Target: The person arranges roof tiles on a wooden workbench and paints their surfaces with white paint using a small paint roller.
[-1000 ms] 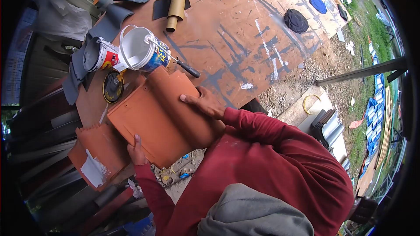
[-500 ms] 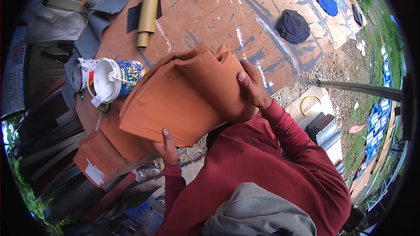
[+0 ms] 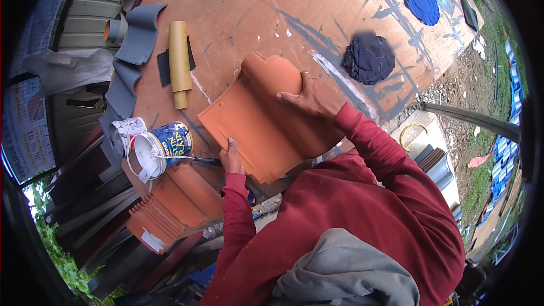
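An orange curved roof tile (image 3: 263,130) lies over the wooden table in front of my body, its rounded hump toward the right. My left hand (image 3: 232,160) grips its lower left edge, thumb on top and fingers hidden underneath. On the right, my right hand (image 3: 317,97) clasps the humped side, with the thumb across the upper face. Whether the tile rests on the wood or hangs just above it, I cannot tell. To the lower left sits a stack of orange roof tiles (image 3: 184,195), close to a paint bucket (image 3: 173,140) with a white inside.
A brown cardboard roll (image 3: 179,56) lies on the table (image 3: 226,28) near grey curved tiles (image 3: 141,34). Toward the far right are a dark cloth (image 3: 368,59) and a blue cloth (image 3: 420,3). A wooden bar (image 3: 470,119) juts in from the right.
The tile has tipped flatter and come down toward the table, so more of its upper face shows. Both hands moved with it, and the view has shifted.
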`<state>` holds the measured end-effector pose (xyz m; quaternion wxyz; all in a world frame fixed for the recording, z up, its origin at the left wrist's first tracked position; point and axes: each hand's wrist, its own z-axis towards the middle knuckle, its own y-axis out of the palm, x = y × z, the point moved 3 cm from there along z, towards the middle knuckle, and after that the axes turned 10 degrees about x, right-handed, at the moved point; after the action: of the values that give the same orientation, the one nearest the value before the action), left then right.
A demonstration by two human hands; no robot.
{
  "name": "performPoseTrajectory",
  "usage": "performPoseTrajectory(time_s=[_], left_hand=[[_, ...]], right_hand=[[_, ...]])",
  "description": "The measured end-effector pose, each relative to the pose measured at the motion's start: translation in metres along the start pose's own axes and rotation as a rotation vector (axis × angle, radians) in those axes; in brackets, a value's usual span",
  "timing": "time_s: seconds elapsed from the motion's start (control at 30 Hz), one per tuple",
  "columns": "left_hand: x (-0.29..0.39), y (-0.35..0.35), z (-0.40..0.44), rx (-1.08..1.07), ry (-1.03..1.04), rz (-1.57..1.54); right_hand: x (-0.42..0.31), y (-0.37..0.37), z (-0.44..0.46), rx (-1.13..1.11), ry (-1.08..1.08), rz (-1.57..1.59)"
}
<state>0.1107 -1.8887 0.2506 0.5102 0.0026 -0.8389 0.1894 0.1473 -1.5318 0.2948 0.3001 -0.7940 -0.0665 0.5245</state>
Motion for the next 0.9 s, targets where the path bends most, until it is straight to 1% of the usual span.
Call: performPoseTrajectory(time_s=[0.03, 0.07, 0.1, 0.17, 0.2, 0.23, 0.3, 0.33, 0.37, 0.43, 0.47, 0.53, 0.6, 0.63, 0.67, 0.73, 0.77, 0.83, 0.87, 0.9], left_hand=[[0.000, 0.000, 0.005, -0.011, 0.029, -0.018], [-0.001, 0.000, 0.008, 0.012, 0.008, -0.016], [-0.003, -0.001, 0.010, 0.059, 0.001, -0.022], [-0.010, -0.007, 0.000, 0.139, -0.025, -0.018], [-0.009, -0.005, -0.005, 0.180, 0.053, 0.029], [-0.003, 0.000, -0.003, 0.210, 0.142, 0.071], [0.002, 0.003, 0.000, 0.240, 0.133, 0.073], [0.000, 0.002, -0.006, 0.255, 0.114, 0.081], [0.002, -0.001, -0.011, 0.235, 0.102, 0.082], [0.013, 0.000, -0.018, 0.170, 0.118, 0.052], [0.023, 0.006, -0.030, 0.158, 0.115, 0.045], [0.056, 0.021, -0.056, 0.115, 0.196, 0.006], [0.072, 0.036, -0.066, 0.088, 0.216, 0.002], [0.078, 0.041, -0.072, 0.061, 0.229, 0.006], [0.084, 0.049, -0.076, 0.073, 0.230, 0.007], [0.096, 0.076, -0.078, -0.076, 0.168, -0.040], [0.102, 0.091, -0.080, -0.073, 0.168, -0.048], [0.108, 0.126, -0.084, -0.230, 0.064, -0.155], [0.108, 0.143, -0.084, -0.236, 0.069, -0.169], [0.107, 0.158, -0.085, -0.287, 0.075, -0.152]], right_hand=[[-0.003, 0.003, 0.009, 0.011, -0.053, -0.075], [-0.005, 0.009, 0.016, 0.013, -0.105, -0.152], [-0.011, 0.011, 0.020, -0.027, -0.106, -0.156], [-0.034, 0.009, 0.025, -0.107, -0.354, -0.437], [-0.043, 0.000, 0.031, -0.202, -0.246, -0.446], [-0.040, 0.003, 0.037, -0.209, -0.255, -0.441], [-0.023, 0.002, 0.040, -0.081, -0.264, -0.293], [-0.016, 0.002, 0.036, -0.068, -0.198, -0.259], [-0.008, 0.004, 0.028, -0.063, -0.179, -0.272], [0.004, 0.005, 0.024, 0.073, -0.144, -0.050], [0.007, 0.003, 0.022, 0.068, -0.081, -0.048], [0.008, -0.014, 0.016, 0.087, -0.063, -0.001], [0.018, -0.028, 0.015, 0.106, -0.012, 0.130], [0.022, -0.036, 0.015, 0.096, -0.015, 0.133], [0.020, -0.051, 0.018, 0.146, 0.014, 0.134], [0.026, -0.074, 0.025, 0.230, 0.054, 0.168], [0.037, -0.080, 0.031, 0.335, 0.018, 0.137], [0.035, -0.115, 0.046, 0.320, 0.080, 0.164], [0.044, -0.128, 0.054, 0.359, 0.069, 0.127], [0.054, -0.140, 0.062, 0.393, 0.062, 0.091]])
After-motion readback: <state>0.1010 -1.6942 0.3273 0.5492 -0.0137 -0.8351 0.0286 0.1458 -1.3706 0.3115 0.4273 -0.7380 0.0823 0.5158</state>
